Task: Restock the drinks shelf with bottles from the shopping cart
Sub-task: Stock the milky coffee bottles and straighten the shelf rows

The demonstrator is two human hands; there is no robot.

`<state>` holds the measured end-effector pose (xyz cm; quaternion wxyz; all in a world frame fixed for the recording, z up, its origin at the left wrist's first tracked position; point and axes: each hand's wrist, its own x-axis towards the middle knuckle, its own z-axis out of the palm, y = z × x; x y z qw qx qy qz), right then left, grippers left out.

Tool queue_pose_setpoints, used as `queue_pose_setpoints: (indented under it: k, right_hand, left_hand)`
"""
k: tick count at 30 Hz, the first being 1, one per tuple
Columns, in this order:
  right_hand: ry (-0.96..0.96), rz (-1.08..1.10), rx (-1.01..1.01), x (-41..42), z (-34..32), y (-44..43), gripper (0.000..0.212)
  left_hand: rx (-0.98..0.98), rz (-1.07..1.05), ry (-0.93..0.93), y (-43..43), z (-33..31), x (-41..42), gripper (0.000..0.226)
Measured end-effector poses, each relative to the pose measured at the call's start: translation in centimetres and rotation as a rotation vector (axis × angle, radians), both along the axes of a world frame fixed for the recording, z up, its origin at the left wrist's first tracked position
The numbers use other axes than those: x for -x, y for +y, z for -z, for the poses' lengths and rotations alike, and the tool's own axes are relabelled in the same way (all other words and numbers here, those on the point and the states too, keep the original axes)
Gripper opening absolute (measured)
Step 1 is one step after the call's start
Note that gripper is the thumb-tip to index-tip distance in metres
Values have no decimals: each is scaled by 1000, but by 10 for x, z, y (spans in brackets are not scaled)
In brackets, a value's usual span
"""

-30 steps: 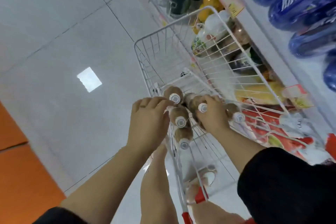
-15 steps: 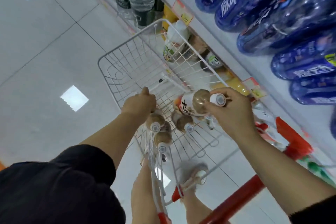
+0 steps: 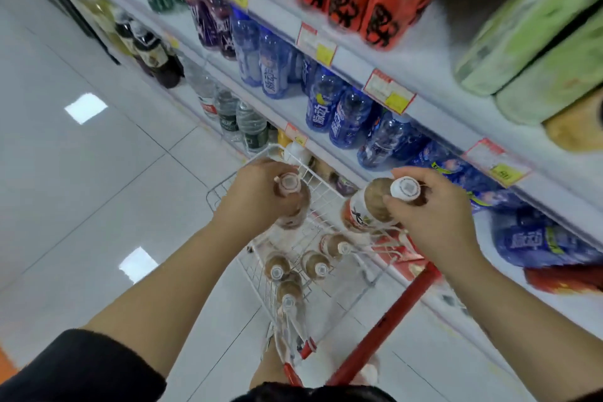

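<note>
while above cart rim (image 3: 219, 187), both bottles (image 3: 365, 206)

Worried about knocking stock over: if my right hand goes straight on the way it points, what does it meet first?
Likely the blue bottles ahead of the right hand; depth is unclear.

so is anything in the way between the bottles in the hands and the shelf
Nothing in the open air: left hand and right hand hold the left bottle and right bottle clear above the cart. But blue bottles fill the nearest shelf to its front edge; no free gap shows.
</note>
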<state>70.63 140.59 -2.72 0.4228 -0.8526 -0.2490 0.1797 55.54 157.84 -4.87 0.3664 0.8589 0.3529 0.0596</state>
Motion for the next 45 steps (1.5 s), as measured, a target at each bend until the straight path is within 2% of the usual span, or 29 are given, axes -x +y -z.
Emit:
queue_pose_setpoints:
  k: [4, 8, 15, 19, 24, 29, 36, 41, 43, 45]
  right_hand:
    - [-87, 46, -160, -3, -79, -18, 36]
    - [-185, 79, -302, -5, -153, -41, 33]
    - [-511, 172, -512, -8, -255, -83, 38]
    - [-716, 201, -618, -4, -287, -102, 37]
    - [-1013, 264, -724, -5, -310, -112, 32]
    - [-1218, 306, -645, -31, -312, -111, 29]
    - [-1193, 315, -525, -80, -308, -94, 28]
    - [-1110, 359, -499, -108, -319, -81, 33]
    - [-1025, 429, -482, -120, -327, -75, 33]
    - [-858, 500, -495, -137, -335, -68, 34]
  left_hand:
    - [-129, 86, -170, -17, -86, -16, 36]
    - [-154, 103, -332, -37, -167, -32, 31]
    - [-305, 249, -685, -71, -285, -68, 35]
    - [-321, 425, -827, -89, -319, -79, 35]
    - [-443, 568, -1051, -103, -339, -95, 31]
    - [-469, 596, -1130, -102, -339, -123, 29]
    - [-391, 570, -1067, -96, -331, -162, 35]
    - [-329, 553, -1023, -96, -338, -183, 39]
    - [-292, 534, -1025, -97, -346, -191, 40]
    - [-233, 512, -1011, -98, -356, -200, 38]
